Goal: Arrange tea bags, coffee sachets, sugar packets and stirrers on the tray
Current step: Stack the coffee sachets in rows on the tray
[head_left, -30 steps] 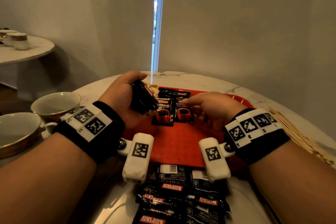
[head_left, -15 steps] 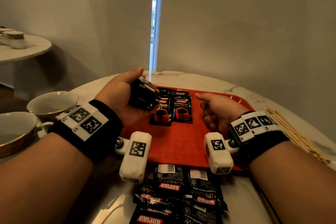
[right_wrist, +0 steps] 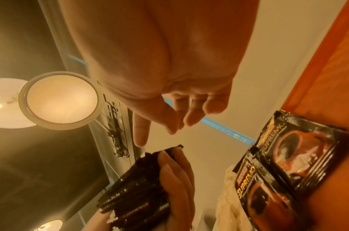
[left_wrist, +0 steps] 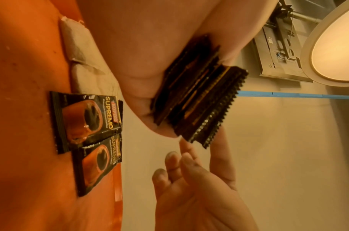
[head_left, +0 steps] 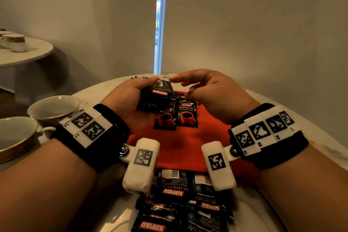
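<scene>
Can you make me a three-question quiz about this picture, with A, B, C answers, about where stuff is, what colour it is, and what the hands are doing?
1. Where are the two coffee sachets with the cup picture facing up?
A. On the tray
B. Inside a teacup
C. On the floor

2. What colour is the tray?
A. Blue
B. Red-orange
C. Green

3. What is the left hand doing?
A. Lying flat on the table
B. Holding a teacup
C. Gripping a stack of sachets

Answers:
1. A, since both lie flat, side by side, on the tray's surface in the head view.
2. B, since its bare middle shows red-orange between the wrists.
3. C, since the fingers and thumb curl round a bundle of black sachets, while the right hand reaches toward it with nothing in it.
</scene>
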`<state>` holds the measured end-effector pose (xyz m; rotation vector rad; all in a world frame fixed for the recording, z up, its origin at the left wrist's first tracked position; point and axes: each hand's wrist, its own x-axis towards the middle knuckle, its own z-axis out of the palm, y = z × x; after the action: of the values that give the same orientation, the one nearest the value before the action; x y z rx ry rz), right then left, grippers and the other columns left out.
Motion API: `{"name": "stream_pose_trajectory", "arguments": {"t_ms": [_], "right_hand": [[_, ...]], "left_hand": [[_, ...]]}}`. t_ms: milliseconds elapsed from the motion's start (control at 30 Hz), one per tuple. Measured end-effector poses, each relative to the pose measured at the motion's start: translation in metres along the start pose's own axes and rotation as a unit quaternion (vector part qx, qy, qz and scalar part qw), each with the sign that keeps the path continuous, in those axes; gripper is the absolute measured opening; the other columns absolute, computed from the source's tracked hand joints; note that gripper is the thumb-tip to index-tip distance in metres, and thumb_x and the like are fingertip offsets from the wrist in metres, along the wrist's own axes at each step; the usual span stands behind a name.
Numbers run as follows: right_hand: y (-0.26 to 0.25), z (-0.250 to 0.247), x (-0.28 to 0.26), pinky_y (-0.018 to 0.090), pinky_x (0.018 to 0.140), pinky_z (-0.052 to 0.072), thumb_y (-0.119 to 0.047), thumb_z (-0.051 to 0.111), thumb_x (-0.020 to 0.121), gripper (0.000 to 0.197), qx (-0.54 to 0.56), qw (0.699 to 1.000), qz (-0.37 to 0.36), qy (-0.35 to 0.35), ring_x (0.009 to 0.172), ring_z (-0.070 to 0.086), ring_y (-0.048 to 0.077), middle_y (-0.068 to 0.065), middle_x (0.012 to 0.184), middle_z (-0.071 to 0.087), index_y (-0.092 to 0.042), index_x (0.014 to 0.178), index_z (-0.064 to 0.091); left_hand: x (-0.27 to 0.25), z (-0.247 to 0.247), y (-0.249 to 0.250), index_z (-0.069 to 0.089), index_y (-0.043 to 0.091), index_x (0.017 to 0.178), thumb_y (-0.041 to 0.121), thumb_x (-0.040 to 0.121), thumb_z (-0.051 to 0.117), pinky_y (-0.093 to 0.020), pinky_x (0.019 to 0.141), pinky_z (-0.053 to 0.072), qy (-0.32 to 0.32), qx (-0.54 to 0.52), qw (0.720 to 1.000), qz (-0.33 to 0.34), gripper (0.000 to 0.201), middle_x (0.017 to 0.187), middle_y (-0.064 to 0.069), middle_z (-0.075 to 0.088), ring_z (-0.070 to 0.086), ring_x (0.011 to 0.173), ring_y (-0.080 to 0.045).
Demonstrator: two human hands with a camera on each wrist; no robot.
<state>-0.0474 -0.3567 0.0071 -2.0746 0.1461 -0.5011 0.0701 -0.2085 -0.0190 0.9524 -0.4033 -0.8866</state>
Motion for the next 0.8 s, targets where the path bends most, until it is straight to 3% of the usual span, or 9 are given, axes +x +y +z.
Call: {"name": "stream_pose_trajectory", "arguments": {"t_ms": [67, 133, 200, 300, 400, 567, 633, 700, 800], "right_hand": [[0.002, 0.005, 0.001, 0.062, 0.084, 0.054, 0.002, 0.060, 0.080, 0.049, 0.004, 1.000, 0.002, -0.008, 0.077, 0.057, 0.033, 0.012, 0.081, 0.070, -0.040, 0.096, 0.079], [0.004, 0.008, 0.002, 0.063, 0.091, 0.052, 0.004, 0.061, 0.080, 0.049, 0.016, 1.000, -0.007, -0.010, 0.082, 0.064, 0.037, 0.006, 0.080, 0.074, -0.039, 0.093, 0.080], [0.006, 0.009, 0.003, 0.056, 0.096, 0.053, 0.001, 0.067, 0.078, 0.042, 0.032, 0.999, -0.024, -0.017, 0.096, 0.071, 0.032, -0.001, 0.091, 0.077, -0.037, 0.090, 0.081], [0.009, 0.010, 0.005, 0.051, 0.099, 0.053, -0.010, 0.072, 0.069, 0.031, 0.049, 0.998, -0.037, -0.020, 0.102, 0.071, 0.026, 0.001, 0.097, 0.077, -0.035, 0.086, 0.081], [0.012, 0.010, 0.006, 0.048, 0.099, 0.053, -0.012, 0.073, 0.066, 0.027, 0.065, 0.997, -0.041, -0.018, 0.098, 0.072, 0.022, 0.000, 0.093, 0.077, -0.033, 0.081, 0.081], [0.014, 0.007, 0.006, 0.049, 0.100, 0.053, -0.010, 0.074, 0.076, 0.021, 0.069, 0.997, -0.045, -0.011, 0.100, 0.072, 0.023, 0.005, 0.098, 0.077, -0.025, 0.089, 0.081], [0.013, 0.006, 0.005, 0.037, 0.092, 0.056, -0.006, 0.073, 0.083, 0.019, 0.068, 0.997, -0.047, 0.012, 0.095, 0.072, 0.015, 0.000, 0.094, 0.077, -0.021, 0.092, 0.079], [0.012, 0.005, 0.006, 0.017, 0.069, 0.053, -0.002, 0.069, 0.088, 0.017, 0.093, 0.992, -0.046, 0.073, 0.075, 0.069, -0.001, -0.008, 0.078, 0.075, -0.017, 0.091, 0.075], [0.023, -0.002, 0.014, 0.016, 0.046, 0.044, -0.002, 0.065, 0.091, 0.013, 0.177, 0.967, 0.007, 0.183, 0.057, 0.063, 0.001, -0.005, 0.073, 0.071, -0.014, 0.089, 0.069]], "left_hand": [[-0.001, 0.001, 0.000, 0.059, 0.003, 0.129, 0.025, 0.101, 0.045, -0.032, 0.068, 0.057, -0.014, 0.007, 1.000, 0.003, 0.038, 0.105, -0.015, 0.064, 0.066, 0.087, -0.026], [-0.001, 0.002, -0.001, 0.064, 0.008, 0.105, 0.025, 0.102, 0.044, -0.028, 0.063, 0.055, -0.030, 0.011, 0.999, 0.010, 0.027, 0.092, -0.010, 0.067, 0.067, 0.073, -0.021], [-0.002, 0.003, -0.001, 0.065, 0.009, 0.092, 0.025, 0.102, 0.042, -0.026, 0.062, 0.055, -0.043, 0.018, 0.999, 0.015, 0.029, 0.087, -0.009, 0.070, 0.069, 0.070, -0.020], [-0.003, 0.004, -0.001, 0.061, 0.008, 0.105, 0.027, 0.102, 0.042, -0.028, 0.066, 0.054, -0.046, 0.031, 0.998, 0.013, 0.027, 0.098, -0.012, 0.071, 0.070, 0.078, -0.021], [-0.004, 0.004, -0.002, 0.063, 0.007, 0.102, 0.027, 0.102, 0.042, -0.027, 0.061, 0.056, -0.048, 0.026, 0.998, 0.006, 0.029, 0.091, -0.012, 0.073, 0.072, 0.073, -0.021], [-0.005, 0.005, -0.001, 0.062, 0.009, 0.114, 0.035, 0.100, 0.048, -0.030, 0.067, 0.055, -0.028, 0.032, 0.999, -0.001, 0.033, 0.094, -0.011, 0.069, 0.069, 0.072, -0.020], [-0.004, 0.004, -0.002, 0.062, 0.009, 0.123, 0.042, 0.098, 0.049, -0.030, 0.068, 0.053, -0.016, 0.032, 0.999, -0.020, 0.043, 0.098, -0.010, 0.066, 0.066, 0.074, -0.020], [-0.003, 0.003, -0.001, 0.059, 0.014, 0.125, 0.046, 0.094, 0.054, -0.031, 0.063, 0.055, 0.001, 0.015, 0.999, -0.047, 0.044, 0.097, -0.010, 0.062, 0.065, 0.071, -0.020], [0.000, 0.000, 0.001, 0.054, 0.020, 0.098, 0.046, 0.094, 0.057, -0.036, 0.064, 0.056, 0.046, 0.012, 0.996, -0.070, 0.027, 0.086, -0.007, 0.061, 0.065, 0.068, -0.019]]}}
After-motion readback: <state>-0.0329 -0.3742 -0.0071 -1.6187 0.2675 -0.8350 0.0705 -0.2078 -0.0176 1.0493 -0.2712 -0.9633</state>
